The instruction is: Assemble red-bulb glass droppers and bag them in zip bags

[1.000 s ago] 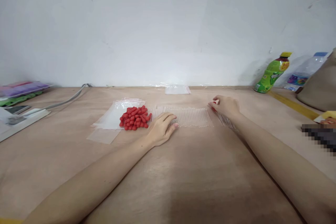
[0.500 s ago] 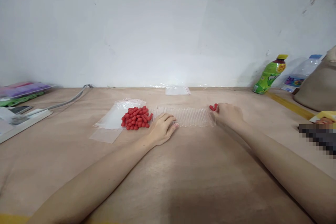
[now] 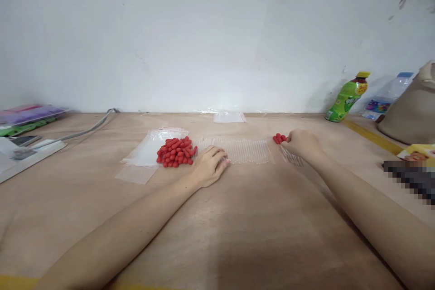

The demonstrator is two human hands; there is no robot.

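Observation:
My left hand [image 3: 211, 165] lies over a row of thin clear tubes [image 3: 248, 151], palm down, with its fingers stretched out. Close to its left is a heap of red rubber bulbs [image 3: 176, 152]. Beyond the right end of the row, my right hand [image 3: 302, 146] has its fingers pressed together on a small group of droppers [image 3: 292, 158]. Their red bulbs [image 3: 279, 138] stick out to the left of the fingers and their clear stems show below. The fingertips are partly hidden. A narrow gap separates this group from the row.
Clear zip bags [image 3: 144, 149] lie left of the heap, and another bag [image 3: 229, 118] rests by the wall. Toward the right are a green bottle [image 3: 346, 99], a clear bottle [image 3: 385, 97] and a beige bag [image 3: 409, 113]. At left, a cable [image 3: 91, 126] runs to a white board [image 3: 41, 158].
My right hand has moved slightly right from the row's end, and the droppers' stems and more red bulbs now show beside it. My left hand has stayed in place.

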